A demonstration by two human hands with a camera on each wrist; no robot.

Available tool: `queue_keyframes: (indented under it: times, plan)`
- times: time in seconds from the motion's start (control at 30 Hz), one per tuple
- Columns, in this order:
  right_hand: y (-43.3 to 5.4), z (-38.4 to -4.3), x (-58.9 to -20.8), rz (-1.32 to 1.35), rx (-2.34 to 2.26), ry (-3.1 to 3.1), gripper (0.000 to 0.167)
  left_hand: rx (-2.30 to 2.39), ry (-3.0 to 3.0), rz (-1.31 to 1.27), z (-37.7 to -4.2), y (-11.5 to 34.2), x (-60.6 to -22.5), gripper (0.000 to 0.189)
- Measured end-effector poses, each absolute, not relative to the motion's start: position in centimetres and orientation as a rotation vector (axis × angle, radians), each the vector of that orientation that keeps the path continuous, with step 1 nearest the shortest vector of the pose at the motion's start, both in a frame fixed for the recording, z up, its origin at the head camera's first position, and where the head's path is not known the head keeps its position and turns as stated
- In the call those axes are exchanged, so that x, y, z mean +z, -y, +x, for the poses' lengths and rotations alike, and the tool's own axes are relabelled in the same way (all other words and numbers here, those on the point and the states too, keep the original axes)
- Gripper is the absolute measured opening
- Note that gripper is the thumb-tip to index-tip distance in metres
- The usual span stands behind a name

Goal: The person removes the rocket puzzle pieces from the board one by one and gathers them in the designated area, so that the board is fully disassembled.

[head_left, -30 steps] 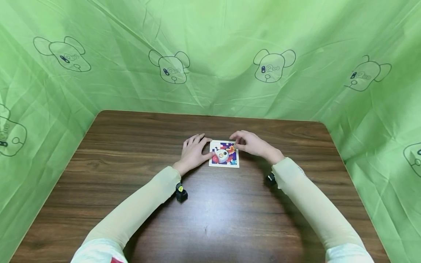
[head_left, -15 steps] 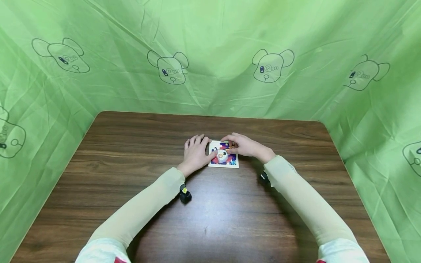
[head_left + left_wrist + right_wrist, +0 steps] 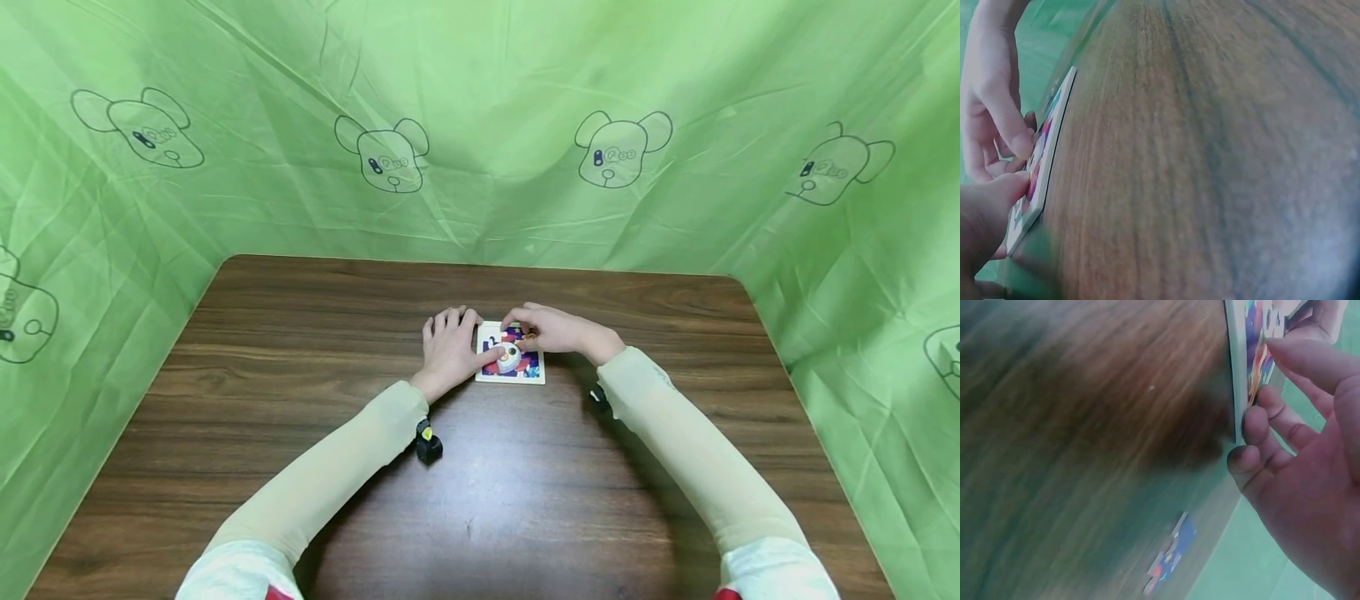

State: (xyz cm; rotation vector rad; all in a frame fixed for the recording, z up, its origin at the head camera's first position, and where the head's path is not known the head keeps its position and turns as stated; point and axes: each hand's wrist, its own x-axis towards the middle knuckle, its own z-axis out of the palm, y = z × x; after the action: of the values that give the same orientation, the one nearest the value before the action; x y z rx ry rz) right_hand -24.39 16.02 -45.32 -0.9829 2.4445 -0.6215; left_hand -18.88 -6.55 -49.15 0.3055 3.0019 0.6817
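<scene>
A square jigsaw puzzle (image 3: 531, 372) with a white border and a colourful cartoon picture lies flat on the wooden table. Bare white shows along its upper left. My left hand (image 3: 450, 350) rests at the puzzle's left side, its thumb (image 3: 1013, 184) stretched over onto the round white figure in the picture. From the right, my right hand (image 3: 558, 331) reaches over the upper right part, with thumb (image 3: 1291, 353) and forefinger at the picture and the other fingers curled by the border. Whether a piece is pinched there I cannot tell.
In the right wrist view a loose blue jigsaw piece (image 3: 1172, 553) lies on the table near its far edge; my right hand hides that spot from the head view. A green printed cloth (image 3: 495, 125) hangs behind and beside the brown table (image 3: 315, 333).
My right hand has moved left, farther over the puzzle's upper part. My left hand has shifted slightly right, its thumb reaching farther onto the picture. The puzzle stays in about the same place.
</scene>
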Motion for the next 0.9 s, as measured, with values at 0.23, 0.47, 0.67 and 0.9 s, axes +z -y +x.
queue_keyframes:
  times: [0.23, 0.47, 0.67, 0.9]
  plan:
    - [-15.5, -24.4, -44.8, -0.973, -0.559, -2.466, 0.039, 0.697, -2.999, 0.295, -18.9, 6.4, -49.0, 0.069]
    - [-15.2, -24.3, -44.8, -0.926, -0.56, -2.453, 0.042, 0.682, -2.998, 0.286, -18.9, 6.4, -49.0, 0.068]
    - [-15.1, -24.4, -45.0, -0.939, -0.547, -2.469, 0.043, 0.665, -3.005, 0.282, -19.0, 6.3, -49.0, 0.067]
    - [-14.8, -24.4, -45.3, -0.974, -0.511, -2.509, 0.036, 0.675, -2.999, 0.275, -18.9, 6.3, -48.8, 0.067]
